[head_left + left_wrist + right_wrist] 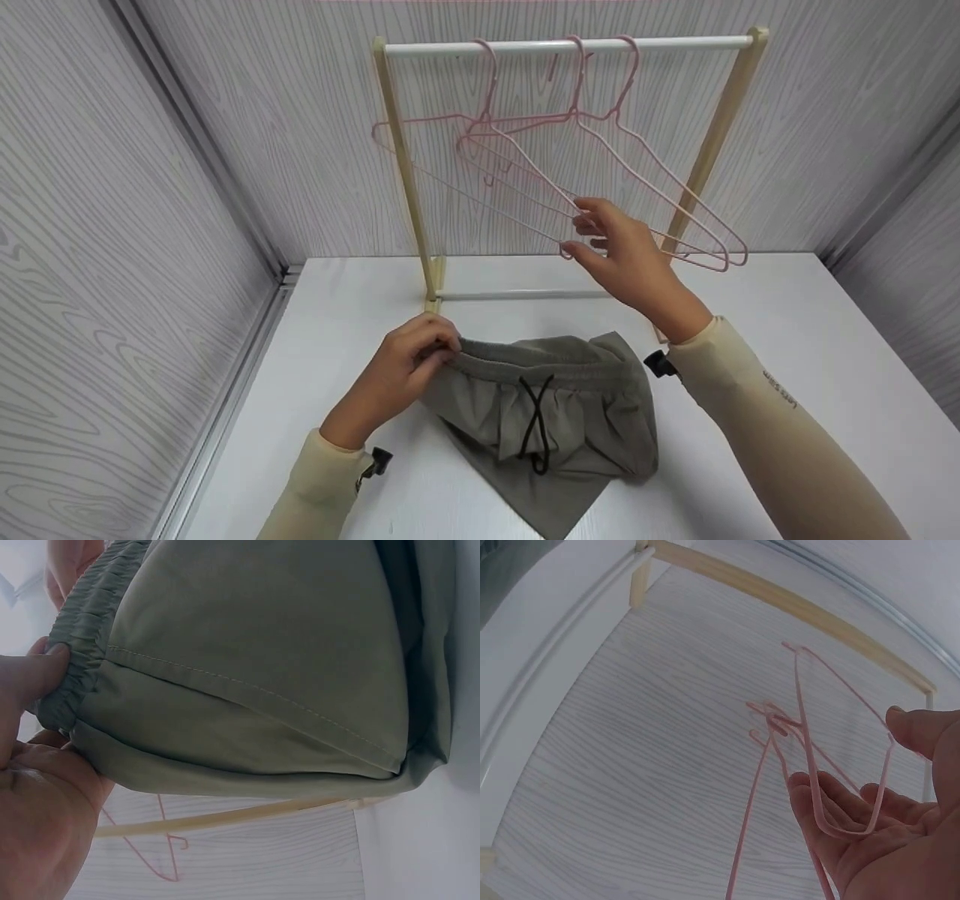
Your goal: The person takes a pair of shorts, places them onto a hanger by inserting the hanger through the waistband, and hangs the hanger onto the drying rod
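Observation:
Grey-green shorts (480,409) with a black drawstring (538,420) lie on the white table. My left hand (401,364) pinches one side of their elastic waistband; the left wrist view shows the thumb (52,664) on the gathered band. Three pink wire hangers hang above: the left hanger (493,79), the middle hanger (581,71) and the right hanger (631,67). My right hand (630,255) is raised at the left hanger's near end. In the right wrist view that hanger's end (808,742) lies between the spread thumb and fingers, with the thumb apart from the fingers.
The hangers hang from the white top rail (682,43) of a small rack with wooden posts (405,172). A lower white rail (517,295) joins the posts near the table (780,322). Wood-grain panels (247,90) enclose the back and sides.

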`<state>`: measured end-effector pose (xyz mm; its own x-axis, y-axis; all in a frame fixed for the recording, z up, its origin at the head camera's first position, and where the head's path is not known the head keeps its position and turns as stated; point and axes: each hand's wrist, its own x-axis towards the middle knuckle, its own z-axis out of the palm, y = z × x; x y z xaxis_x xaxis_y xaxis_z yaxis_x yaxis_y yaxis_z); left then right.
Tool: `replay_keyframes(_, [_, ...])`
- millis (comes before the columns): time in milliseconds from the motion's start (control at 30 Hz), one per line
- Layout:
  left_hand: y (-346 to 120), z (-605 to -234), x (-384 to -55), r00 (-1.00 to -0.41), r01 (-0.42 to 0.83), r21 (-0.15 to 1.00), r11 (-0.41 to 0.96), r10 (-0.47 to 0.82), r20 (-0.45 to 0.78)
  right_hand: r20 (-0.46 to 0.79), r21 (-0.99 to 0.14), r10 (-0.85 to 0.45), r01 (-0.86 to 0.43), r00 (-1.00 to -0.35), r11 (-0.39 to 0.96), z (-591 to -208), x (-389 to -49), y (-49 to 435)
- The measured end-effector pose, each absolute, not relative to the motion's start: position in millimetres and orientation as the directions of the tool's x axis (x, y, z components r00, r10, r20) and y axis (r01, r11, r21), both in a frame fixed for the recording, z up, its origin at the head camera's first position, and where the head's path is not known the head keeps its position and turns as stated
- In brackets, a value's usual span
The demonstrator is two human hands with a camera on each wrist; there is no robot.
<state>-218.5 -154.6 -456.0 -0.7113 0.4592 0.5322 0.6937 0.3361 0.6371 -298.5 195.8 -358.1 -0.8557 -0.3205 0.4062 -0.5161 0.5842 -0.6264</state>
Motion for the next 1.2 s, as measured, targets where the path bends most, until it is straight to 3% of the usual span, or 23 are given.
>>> replay_keyframes(500, [-155.5, -455.8, -218.4, -0.713, 0.69, 0.647, 0.326, 0.465, 0.525, 0.289, -0.789, -0.36, -0.434, -0.887, 0.435, -367.4, -310.7, 197.6])
replay_keyframes(767, [-154.8, -454.5, -217.7, -0.721, 0.677, 0.661, 0.324, 0.476, 0.504, 0.127, -0.903, -0.393, -0.27, -0.911, 0.334, -373.5, -313.6, 198.7])
replay_keyframes(1200, [-155.3, -456.2, -218.8, -0.711, 0.692, 0.637, 0.339, 0.474, 0.52, 0.052, -0.964, -0.436, -0.16, -0.898, 0.213, -380.5, -310.6, 194.6])
